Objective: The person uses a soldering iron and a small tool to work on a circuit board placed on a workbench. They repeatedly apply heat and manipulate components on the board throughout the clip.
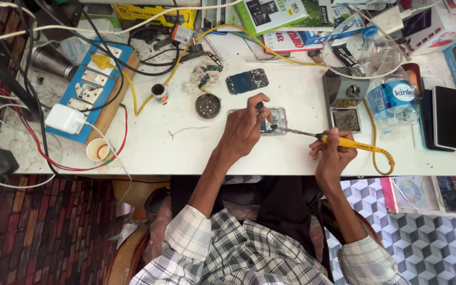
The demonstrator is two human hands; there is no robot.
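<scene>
An opened phone body (276, 117) lies on the white table (186, 153) in front of me. My left hand (244, 129) rests over its left part and pinches a thin dark tool (259, 106) above it. In my right hand (332, 153) is a yellow-handled soldering iron (344, 141), its metal tip reaching left to the phone. The iron's yellow cord (383, 161) loops off to the right. A blue circuit board (247, 81) lies just beyond the phone.
A round tin (208, 105) and a small pot (159, 92) sit left of the phone. A blue power strip (93, 87) with a white charger (65, 118) and a paper cup (99, 150) lie far left. Soldering stand (345, 100), plastic bottle (391, 89), black phone (449, 117) and boxes crowd the right and back.
</scene>
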